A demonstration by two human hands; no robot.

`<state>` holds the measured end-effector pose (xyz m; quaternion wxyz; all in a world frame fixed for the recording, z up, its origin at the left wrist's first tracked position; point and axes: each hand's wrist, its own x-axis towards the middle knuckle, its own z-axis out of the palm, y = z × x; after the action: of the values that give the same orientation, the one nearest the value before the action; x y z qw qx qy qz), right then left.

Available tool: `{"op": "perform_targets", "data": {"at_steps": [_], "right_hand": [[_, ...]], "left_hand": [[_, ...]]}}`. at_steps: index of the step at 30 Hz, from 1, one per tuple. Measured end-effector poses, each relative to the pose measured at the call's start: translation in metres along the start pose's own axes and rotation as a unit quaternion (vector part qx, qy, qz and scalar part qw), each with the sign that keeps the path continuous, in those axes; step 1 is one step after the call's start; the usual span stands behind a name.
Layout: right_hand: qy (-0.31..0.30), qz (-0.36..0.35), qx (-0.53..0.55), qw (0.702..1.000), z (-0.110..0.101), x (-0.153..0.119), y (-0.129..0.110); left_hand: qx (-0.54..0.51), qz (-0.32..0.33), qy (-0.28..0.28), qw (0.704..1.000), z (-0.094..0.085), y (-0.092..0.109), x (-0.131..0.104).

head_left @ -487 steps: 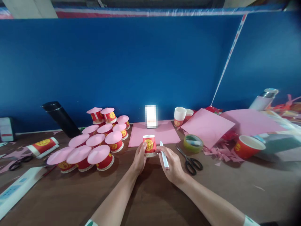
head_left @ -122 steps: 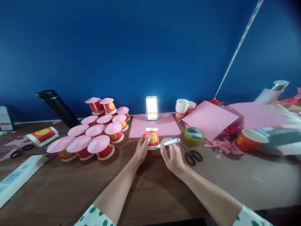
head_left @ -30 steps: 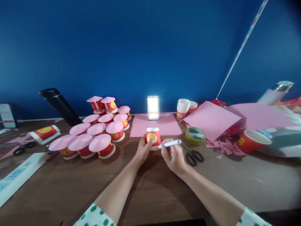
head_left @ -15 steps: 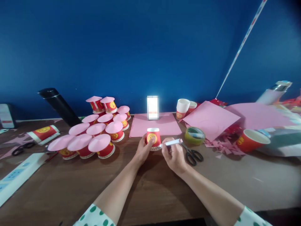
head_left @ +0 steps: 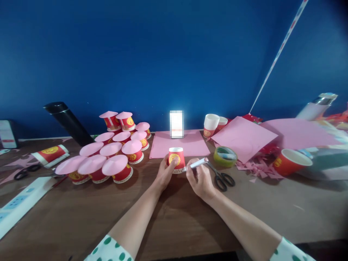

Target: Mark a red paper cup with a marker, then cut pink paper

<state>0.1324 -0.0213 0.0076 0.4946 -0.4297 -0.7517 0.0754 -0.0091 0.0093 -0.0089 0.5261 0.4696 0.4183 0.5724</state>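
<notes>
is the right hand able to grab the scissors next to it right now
Probably yes: the scissors lie just beside the right hand with nothing seen covering their handles, though that hand would likely need to set down its white marker first.

A red-and-white tapered paper cup (head_left: 179,158) looks smooth, with a soft sheen; the slim white marker pen (head_left: 198,164) looks like smooth plastic. Matt pink cone-shaped paper caps (head_left: 115,165), a brown wood-grained tabletop (head_left: 116,214), a glossy yellow-green plastic tape roll (head_left: 216,159), soft green-dotted white cloth sleeves (head_left: 108,250).
</notes>
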Motion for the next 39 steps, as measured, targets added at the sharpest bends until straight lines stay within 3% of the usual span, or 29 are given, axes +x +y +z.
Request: {"op": "perform_targets", "data": {"at_steps": [39], "right_hand": [[0.011, 0.025, 0.013, 1.000, -0.0016, 0.0011, 0.0017]], "left_hand": [[-0.033, 0.011, -0.020, 0.999, -0.0035, -0.0055, 0.0014]]}}
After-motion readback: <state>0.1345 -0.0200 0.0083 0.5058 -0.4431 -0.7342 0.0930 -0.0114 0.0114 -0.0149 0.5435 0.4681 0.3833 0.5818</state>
